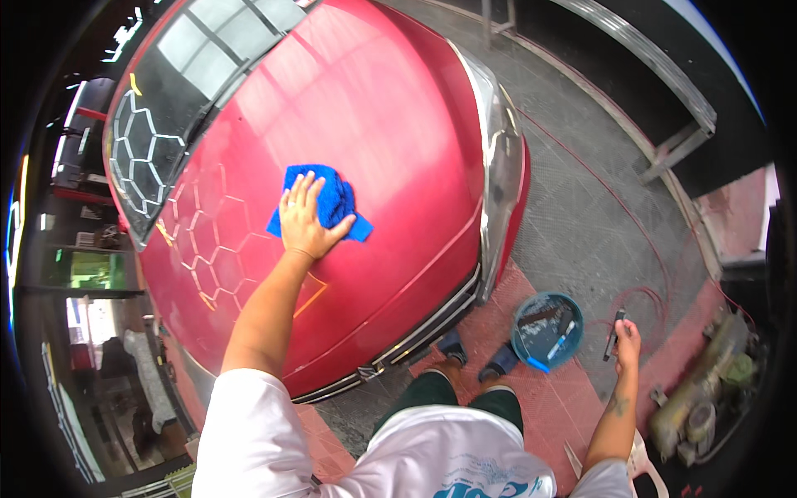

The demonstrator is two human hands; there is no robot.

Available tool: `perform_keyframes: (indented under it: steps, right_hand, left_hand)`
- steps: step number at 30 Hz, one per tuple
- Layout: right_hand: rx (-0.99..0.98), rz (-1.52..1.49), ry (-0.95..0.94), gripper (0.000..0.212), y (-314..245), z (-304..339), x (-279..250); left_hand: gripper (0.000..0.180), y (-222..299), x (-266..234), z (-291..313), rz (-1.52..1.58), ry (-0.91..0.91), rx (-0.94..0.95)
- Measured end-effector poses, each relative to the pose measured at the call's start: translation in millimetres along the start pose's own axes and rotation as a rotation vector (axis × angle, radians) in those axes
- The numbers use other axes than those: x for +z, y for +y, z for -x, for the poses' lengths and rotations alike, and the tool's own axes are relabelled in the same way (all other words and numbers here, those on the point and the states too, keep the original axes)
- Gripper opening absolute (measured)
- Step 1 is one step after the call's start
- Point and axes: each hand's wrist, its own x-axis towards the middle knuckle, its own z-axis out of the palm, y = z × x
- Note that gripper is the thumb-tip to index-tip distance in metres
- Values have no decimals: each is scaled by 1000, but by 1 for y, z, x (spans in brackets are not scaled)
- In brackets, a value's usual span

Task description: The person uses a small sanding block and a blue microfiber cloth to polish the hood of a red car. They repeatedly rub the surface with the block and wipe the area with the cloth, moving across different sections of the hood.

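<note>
My left hand (pixel 304 221) lies flat with spread fingers on a folded blue microfiber cloth (pixel 335 199). The cloth rests on the glossy red hood (pixel 398 174) of a car, under my palm and fingers. Down at the right, away from the car, my right hand (pixel 628 342) is closed around a slim black tool (pixel 612 339). A thin red air hose (pixel 643 292) loops right beside that tool; whether the two are joined, I cannot tell. The tool's exact kind is too small to make out.
A teal basin (pixel 520 314) with water and several tools stands on the floor right of my feet. Reflected hexagon lights show on the windshield (pixel 154 141). A metal rail (pixel 639 41) runs along the right; a dirty machine part (pixel 697 398) lies at lower right.
</note>
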Motion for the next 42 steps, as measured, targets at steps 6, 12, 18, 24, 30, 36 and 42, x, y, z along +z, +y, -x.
perform_keyframes:
  steps: [6, 12, 18, 24, 30, 36, 42]
  right_hand:
    - [106, 650, 560, 61, 34, 55, -88]
    - [239, 186, 711, 68, 45, 100, -121]
    - [68, 27, 643, 54, -4, 71, -63]
    - [-505, -147, 162, 53, -196, 71, 127]
    - [-664, -141, -38, 57, -377, 97, 296]
    - [-928, 205, 37, 62, -460, 121, 381]
    - [-1057, 372, 96, 60, -468, 134, 416]
  left_hand:
    - [105, 3, -4, 3, 38, 29, -42]
    - [104, 0, -18, 1, 108, 43, -42]
    - [101, -30, -17, -21, 115, -18, -7]
    - [103, -79, -9, -70, 26, -24, -176]
    - [103, -78, -7, -73, 45, 8, -171]
    - [97, -82, 3, -76, 47, 7, -204]
    - [93, -84, 7, -75, 53, 91, -160]
